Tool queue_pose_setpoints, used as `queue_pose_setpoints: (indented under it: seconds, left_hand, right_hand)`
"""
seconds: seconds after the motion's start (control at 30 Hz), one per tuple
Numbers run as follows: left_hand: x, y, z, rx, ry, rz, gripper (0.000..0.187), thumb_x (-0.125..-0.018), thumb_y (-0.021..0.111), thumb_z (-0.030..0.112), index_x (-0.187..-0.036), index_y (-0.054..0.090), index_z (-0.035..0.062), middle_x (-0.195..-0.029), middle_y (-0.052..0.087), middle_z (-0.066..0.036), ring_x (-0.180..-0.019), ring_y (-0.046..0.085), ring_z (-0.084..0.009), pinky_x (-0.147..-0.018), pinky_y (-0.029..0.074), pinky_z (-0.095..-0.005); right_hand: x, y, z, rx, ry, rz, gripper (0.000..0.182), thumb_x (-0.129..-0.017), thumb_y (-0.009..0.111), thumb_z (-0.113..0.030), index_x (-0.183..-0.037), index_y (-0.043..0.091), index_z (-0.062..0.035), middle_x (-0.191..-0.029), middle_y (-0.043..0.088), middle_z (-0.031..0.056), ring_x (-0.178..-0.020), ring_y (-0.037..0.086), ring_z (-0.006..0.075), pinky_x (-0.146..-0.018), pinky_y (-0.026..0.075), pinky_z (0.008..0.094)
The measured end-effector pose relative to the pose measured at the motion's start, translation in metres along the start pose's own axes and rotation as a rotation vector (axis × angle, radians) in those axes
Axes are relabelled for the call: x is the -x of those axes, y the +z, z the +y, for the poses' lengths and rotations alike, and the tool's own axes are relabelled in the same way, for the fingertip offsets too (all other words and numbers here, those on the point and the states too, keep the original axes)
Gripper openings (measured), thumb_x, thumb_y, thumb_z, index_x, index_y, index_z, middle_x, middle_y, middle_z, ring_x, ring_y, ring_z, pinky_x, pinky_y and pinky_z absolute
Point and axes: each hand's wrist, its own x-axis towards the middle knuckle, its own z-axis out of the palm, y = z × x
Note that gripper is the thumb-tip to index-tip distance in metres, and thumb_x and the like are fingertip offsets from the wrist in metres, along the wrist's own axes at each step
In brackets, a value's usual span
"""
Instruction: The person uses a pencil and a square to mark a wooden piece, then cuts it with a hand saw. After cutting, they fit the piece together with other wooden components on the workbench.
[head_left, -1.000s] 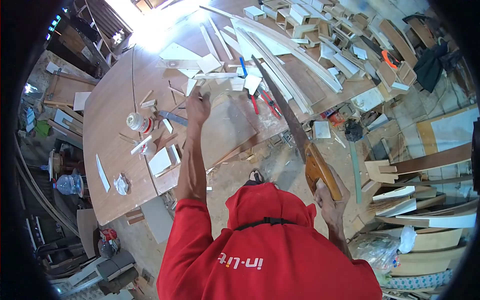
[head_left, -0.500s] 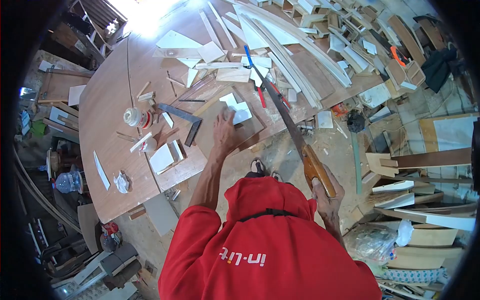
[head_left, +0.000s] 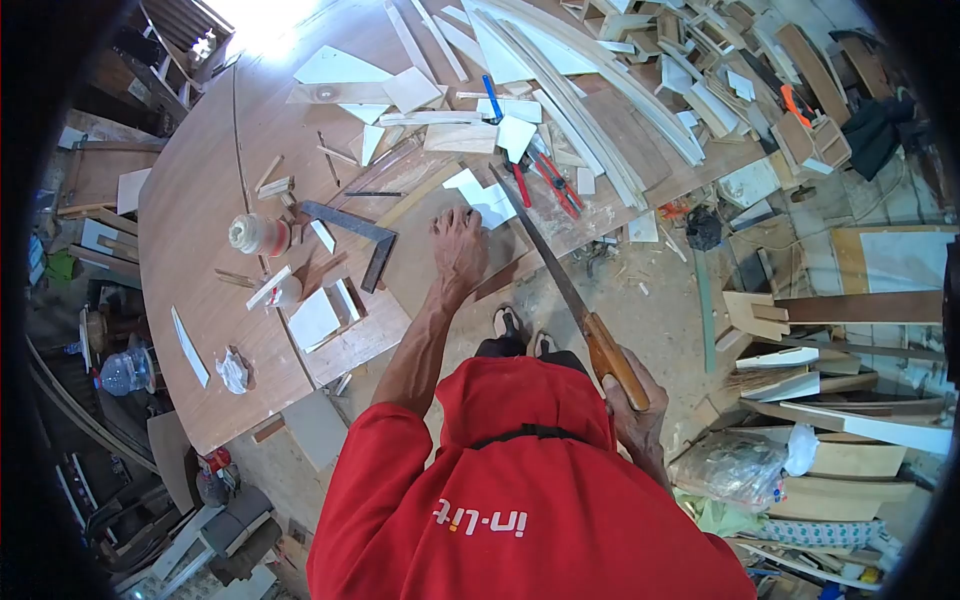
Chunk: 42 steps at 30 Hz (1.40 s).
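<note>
My right hand [head_left: 638, 398] is wrapped round the wooden handle of a handsaw [head_left: 615, 360]. The saw's blade slants up and left, its tip over a white, angular piece [head_left: 482, 200] near the table edge. Fingers apart, my left hand [head_left: 460, 245] rests palm down on a brown board [head_left: 410, 260], just below the white piece. To the left of that hand lies a dark try square [head_left: 350, 225]. Red-handled pliers or a similar tool [head_left: 555, 185] lie beyond the saw tip.
Wood strips [head_left: 570, 110] and white offcuts [head_left: 340, 67] lie across the far table. A jar [head_left: 258, 235], a small white cup [head_left: 287, 292] and crumpled paper [head_left: 233, 370] stand or lie at left. Wood pieces [head_left: 880, 305] crowd the right; a plastic bag [head_left: 730, 465] lies there.
The saw has drawn back toward my body, its tip now over the white piece. My left hand has shifted slightly off that piece onto the board, and the view has moved a little.
</note>
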Motion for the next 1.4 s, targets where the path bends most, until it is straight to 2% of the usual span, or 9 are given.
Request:
queue_pose_setpoints:
  seconds: [0.33, 0.4, 0.5, 0.6, 0.73, 0.8, 1.23, 1.33, 1.4]
  left_hand:
    - [0.007, 0.012, 0.007, 0.089, 0.045, 0.039, 0.018, -0.076, 0.061, 0.010, -0.094, 0.063, 0.0087, -0.102, 0.055, -0.011, -0.103, 0.051, -0.0285, -0.088, 0.036, -0.0461]
    - [0.008, 0.011, 0.007, 0.090, 0.027, -0.008, 0.022, -0.076, 0.062, 0.010, -0.099, 0.063, 0.0091, -0.105, 0.057, -0.011, -0.104, 0.052, -0.0289, -0.088, 0.037, -0.0464]
    - [0.009, 0.010, 0.010, 0.120, -0.049, -0.034, 0.029, -0.077, 0.063, 0.011, -0.106, 0.062, 0.0092, -0.110, 0.058, -0.011, -0.109, 0.052, -0.0304, -0.090, 0.038, -0.0483]
    - [0.006, 0.010, 0.011, 0.111, -0.113, -0.064, 0.039, -0.078, 0.065, 0.014, -0.117, 0.060, 0.0094, -0.114, 0.058, -0.010, -0.112, 0.051, -0.0305, -0.089, 0.040, -0.0483]
    - [0.002, 0.009, 0.010, 0.070, -0.114, -0.117, 0.041, -0.078, 0.065, 0.014, -0.119, 0.060, 0.0091, -0.116, 0.058, -0.011, -0.114, 0.051, -0.0307, -0.091, 0.040, -0.0492]
    - [0.002, 0.009, 0.011, 0.069, -0.124, -0.128, 0.043, -0.078, 0.064, 0.014, -0.121, 0.060, 0.0097, -0.115, 0.059, -0.012, -0.114, 0.051, -0.0305, -0.092, 0.040, -0.0493]
    - [0.003, 0.004, 0.020, 0.074, -0.158, -0.122, 0.035, -0.076, 0.066, 0.013, -0.112, 0.063, 0.0115, -0.107, 0.060, -0.012, -0.109, 0.053, -0.0317, -0.086, 0.042, -0.0517]
    - [-0.002, -0.010, 0.029, 0.082, -0.212, -0.169, 0.035, -0.076, 0.066, 0.011, -0.110, 0.064, 0.0101, -0.117, 0.057, -0.014, -0.112, 0.052, -0.0329, -0.090, 0.042, -0.0523]
    - [-0.007, -0.025, 0.034, -0.040, -0.087, -0.135, 0.040, -0.075, 0.068, 0.010, -0.114, 0.060, 0.0056, -0.133, 0.048, -0.016, -0.124, 0.047, -0.0346, -0.097, 0.040, -0.0538]
  right_hand:
    - [0.009, -0.005, 0.013, 0.016, -0.165, -0.015, 0.041, -0.088, 0.063, -0.004, -0.127, 0.055, 0.0043, -0.117, 0.065, 0.0166, -0.101, 0.064, 0.0165, -0.087, 0.049, 0.0266]
    - [0.014, -0.010, 0.020, 0.028, -0.106, -0.018, 0.040, -0.089, 0.061, -0.004, -0.128, 0.055, 0.0040, -0.101, 0.066, 0.0073, -0.067, 0.054, 0.0057, -0.061, 0.046, 0.0203]
    - [0.015, -0.012, 0.022, 0.025, -0.240, 0.017, 0.040, -0.090, 0.061, -0.004, -0.129, 0.055, 0.0035, -0.091, 0.065, 0.0048, -0.062, 0.051, 0.0042, -0.056, 0.043, 0.0200]
    - [0.018, -0.017, 0.027, -0.012, -0.147, -0.028, 0.041, -0.090, 0.060, -0.004, -0.130, 0.054, 0.0025, -0.083, 0.062, 0.0018, -0.057, 0.048, 0.0033, -0.052, 0.041, 0.0198]
    - [0.014, -0.021, 0.030, 0.000, -0.177, -0.034, 0.042, -0.090, 0.060, -0.004, -0.132, 0.054, 0.0008, -0.081, 0.060, 0.0009, -0.057, 0.047, 0.0037, -0.052, 0.041, 0.0199]
    - [0.015, -0.021, 0.026, -0.013, -0.083, -0.036, 0.041, -0.088, 0.062, -0.004, -0.128, 0.054, 0.0029, -0.112, 0.067, 0.0145, -0.093, 0.063, 0.0117, -0.080, 0.050, 0.0242]
    - [0.019, -0.023, 0.028, 0.013, -0.071, -0.057, 0.041, -0.088, 0.064, -0.007, -0.127, 0.055, 0.0029, -0.111, 0.067, 0.0149, -0.095, 0.065, 0.0133, -0.081, 0.051, 0.0254]
    - [0.018, -0.025, 0.024, 0.081, -0.134, -0.065, 0.041, -0.087, 0.065, -0.008, -0.126, 0.055, 0.0028, -0.111, 0.067, 0.0165, -0.093, 0.066, 0.0148, -0.078, 0.052, 0.0268]
    - [0.018, -0.028, 0.018, 0.131, -0.096, -0.100, 0.041, -0.087, 0.064, -0.007, -0.126, 0.055, 0.0026, -0.110, 0.067, 0.0180, -0.089, 0.067, 0.0157, -0.074, 0.053, 0.0282]
